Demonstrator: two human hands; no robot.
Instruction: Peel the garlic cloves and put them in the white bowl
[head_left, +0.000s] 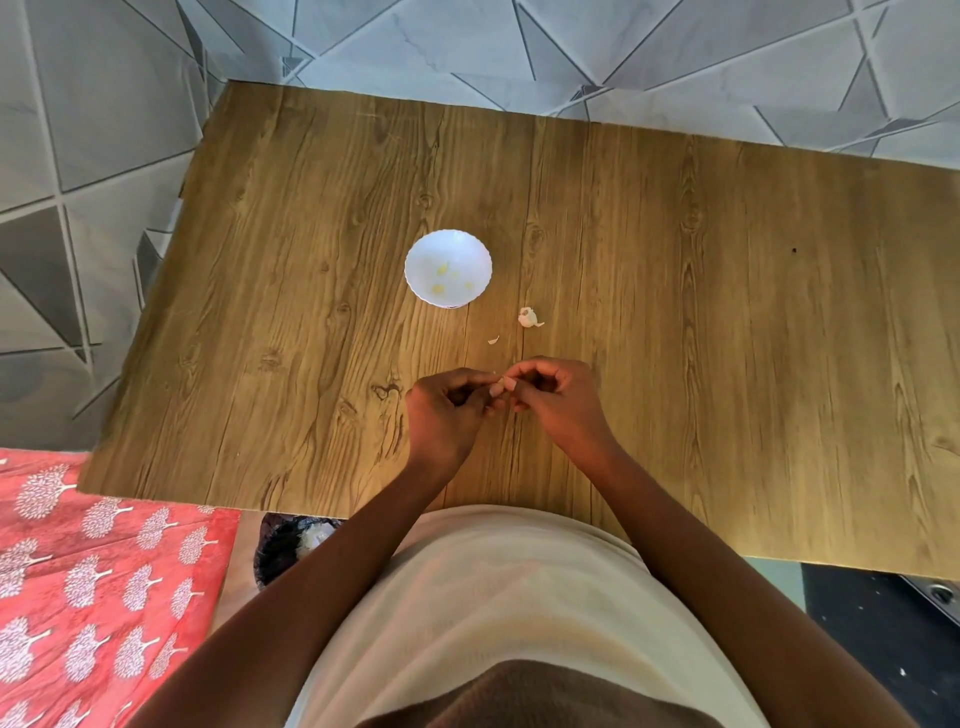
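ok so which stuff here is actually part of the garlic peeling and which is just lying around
Part of the job:
- garlic clove, pinched between left hand and right hand
- white bowl with peeled pieces
- garlic piece on the table
- peel scrap

Just lying about:
- red patterned cloth
- dark bin under the table edge

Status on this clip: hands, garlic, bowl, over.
Left hand and right hand pinching one garlic clove. White bowl holds peeled pieces. Garlic remnant and skin scrap on table; nothing blocking.

fingers mostly hide the garlic clove (497, 387) they pinch.
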